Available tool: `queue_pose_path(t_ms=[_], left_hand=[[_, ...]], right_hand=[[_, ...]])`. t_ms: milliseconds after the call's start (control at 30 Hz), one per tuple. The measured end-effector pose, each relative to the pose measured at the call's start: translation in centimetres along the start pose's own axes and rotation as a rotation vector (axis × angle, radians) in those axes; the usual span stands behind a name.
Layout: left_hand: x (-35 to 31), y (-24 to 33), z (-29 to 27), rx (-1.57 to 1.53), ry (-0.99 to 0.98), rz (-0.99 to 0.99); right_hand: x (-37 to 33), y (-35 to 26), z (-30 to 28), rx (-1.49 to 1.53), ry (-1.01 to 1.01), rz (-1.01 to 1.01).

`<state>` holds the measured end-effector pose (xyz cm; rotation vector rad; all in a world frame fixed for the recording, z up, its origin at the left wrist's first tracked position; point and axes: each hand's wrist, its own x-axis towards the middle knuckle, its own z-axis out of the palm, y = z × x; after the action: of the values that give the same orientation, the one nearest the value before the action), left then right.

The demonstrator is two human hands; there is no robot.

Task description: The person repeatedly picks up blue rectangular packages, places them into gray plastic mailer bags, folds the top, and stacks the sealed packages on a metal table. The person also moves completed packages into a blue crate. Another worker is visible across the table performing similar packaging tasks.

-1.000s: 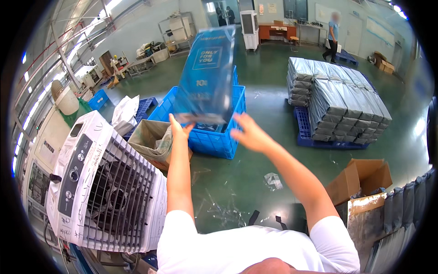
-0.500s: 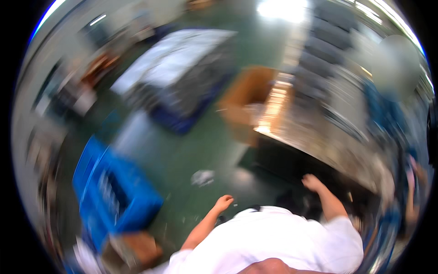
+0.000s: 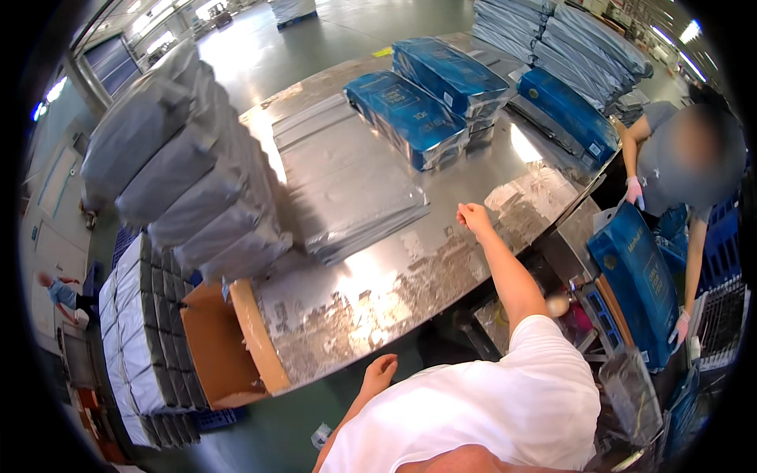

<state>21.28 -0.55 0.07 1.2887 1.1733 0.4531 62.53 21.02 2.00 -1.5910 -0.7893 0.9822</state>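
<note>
My right hand (image 3: pixel 473 217) hangs above the metal table (image 3: pixel 441 272), its fingers curled in with nothing visible in them. In front of it lies a flat stack of grey plastic bags (image 3: pixel 347 177). Low beside the table's near edge is my left hand (image 3: pixel 381 373), loosely closed and seemingly holding nothing. Past the grey bags are blue plastic-wrapped packs, a near one (image 3: pixel 406 114) and a stacked one (image 3: pixel 449 75) behind it. To the right a co-worker's gloved hands (image 3: pixel 635 191) hold a tall blue pack (image 3: pixel 635 280).
Full grey sacks (image 3: pixel 189 165) are piled at the table's left end, above an open cardboard box (image 3: pixel 217 343). A wrapped pallet stack (image 3: pixel 130 339) stands beyond it. More grey sacks (image 3: pixel 560 51) and another blue pack (image 3: pixel 568 114) are at the far right. Another person (image 3: pixel 63 296) is far left.
My view has swung right, from the floor and blue bin to the tabletop. My right hand now hangs over the table; my left stays low, near its edge.
</note>
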Motion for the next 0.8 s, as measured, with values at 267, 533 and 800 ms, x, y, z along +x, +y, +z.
queue_pose_path(t_ms=[267, 533, 800], left_hand=[[13.8, 6.8, -3.6, 0.044, 0.076, 0.047], [29.5, 18.4, -2.0, 0.103, 0.031, 0.295], [50.8, 22.8, 5.3, 0.078, 0.189, 0.456]], right_hand=[[17.3, 0.0, -3.7, -0.126, 0.213, -0.029], [28.0, -0.8, -5.8, -0.230, 0.339, -0.335], [31.1, -1.0, -7.8, 0.070, -0.102, -0.026]])
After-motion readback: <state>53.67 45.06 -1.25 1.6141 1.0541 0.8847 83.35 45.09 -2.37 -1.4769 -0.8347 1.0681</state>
